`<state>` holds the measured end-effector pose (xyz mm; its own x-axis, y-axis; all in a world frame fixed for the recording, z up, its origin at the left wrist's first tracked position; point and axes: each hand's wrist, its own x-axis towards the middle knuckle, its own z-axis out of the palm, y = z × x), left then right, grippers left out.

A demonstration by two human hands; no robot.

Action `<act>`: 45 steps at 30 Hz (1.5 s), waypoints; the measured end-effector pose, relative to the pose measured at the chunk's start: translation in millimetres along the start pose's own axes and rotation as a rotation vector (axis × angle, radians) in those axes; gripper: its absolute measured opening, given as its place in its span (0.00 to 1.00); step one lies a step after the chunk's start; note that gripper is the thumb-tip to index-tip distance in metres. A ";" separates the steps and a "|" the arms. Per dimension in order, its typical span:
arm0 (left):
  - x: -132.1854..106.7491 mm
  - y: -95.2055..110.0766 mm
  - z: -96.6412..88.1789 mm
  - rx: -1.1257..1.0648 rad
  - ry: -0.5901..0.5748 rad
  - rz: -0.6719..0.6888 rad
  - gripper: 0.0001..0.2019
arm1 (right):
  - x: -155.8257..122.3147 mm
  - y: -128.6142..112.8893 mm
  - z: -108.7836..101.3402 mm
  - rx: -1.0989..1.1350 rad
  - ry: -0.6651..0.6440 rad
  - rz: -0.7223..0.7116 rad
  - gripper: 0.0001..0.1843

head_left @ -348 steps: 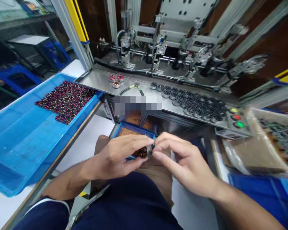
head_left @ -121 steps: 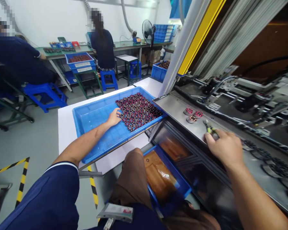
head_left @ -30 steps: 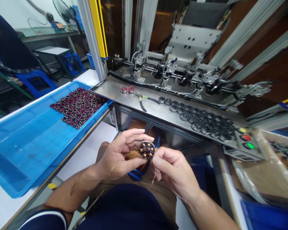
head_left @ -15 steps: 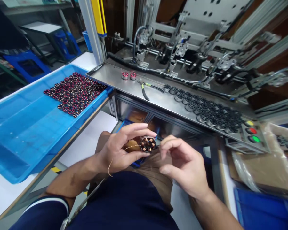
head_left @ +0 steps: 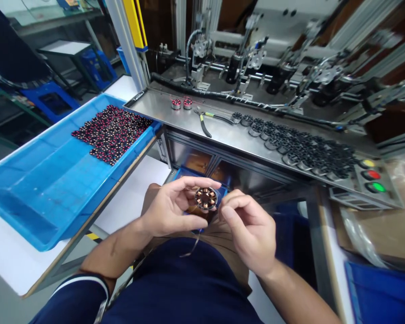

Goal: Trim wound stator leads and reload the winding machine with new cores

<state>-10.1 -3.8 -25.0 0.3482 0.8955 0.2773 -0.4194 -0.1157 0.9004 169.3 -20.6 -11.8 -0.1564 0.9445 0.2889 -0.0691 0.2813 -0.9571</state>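
In front of my lap, my left hand [head_left: 173,204] grips a small round motor stator [head_left: 205,198] by its rim. The stator's face, with a ring of copper windings, is turned up toward me. A thin copper wire [head_left: 196,245] hangs down below it over the dark blue shirt. Just right of the stator is my right hand [head_left: 251,227], its thumb and forefinger pinched together. Whatever lies in that pinch, if anything, is too small to make out.
A blue tray [head_left: 37,189] on the left holds many small red-and-black wound parts. On the metal ledge sit two red-topped stators [head_left: 181,103], cutting pliers [head_left: 207,120] and rows of black stators [head_left: 300,146]. Machine fixtures [head_left: 243,67] stand behind; a button box [head_left: 371,175] is at right.
My right thumb has closed onto the forefinger. The loose copper wire, earlier beside my left wrist, now hangs below the stator. The stator has tilted slightly in my left hand.
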 end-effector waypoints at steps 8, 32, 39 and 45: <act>-0.4 -9.6 12.9 0.476 0.219 0.335 0.26 | -3.6 8.2 2.1 0.054 0.013 -0.006 0.03; -1.4 0.0 12.1 0.735 0.179 0.536 0.25 | 1.8 13.1 12.3 -0.005 0.197 0.016 0.07; -5.7 -1.8 6.4 0.420 0.204 0.288 0.25 | -3.0 19.6 10.5 0.191 0.027 -0.009 0.09; -6.4 0.1 8.1 0.398 0.203 0.253 0.25 | -5.0 10.1 9.5 0.014 0.070 -0.152 0.07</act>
<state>-5.6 -13.1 -24.0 0.0904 0.8790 0.4683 -0.1043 -0.4592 0.8822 160.1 -24.1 -22.7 -0.0737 0.9007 0.4281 -0.1005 0.4204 -0.9018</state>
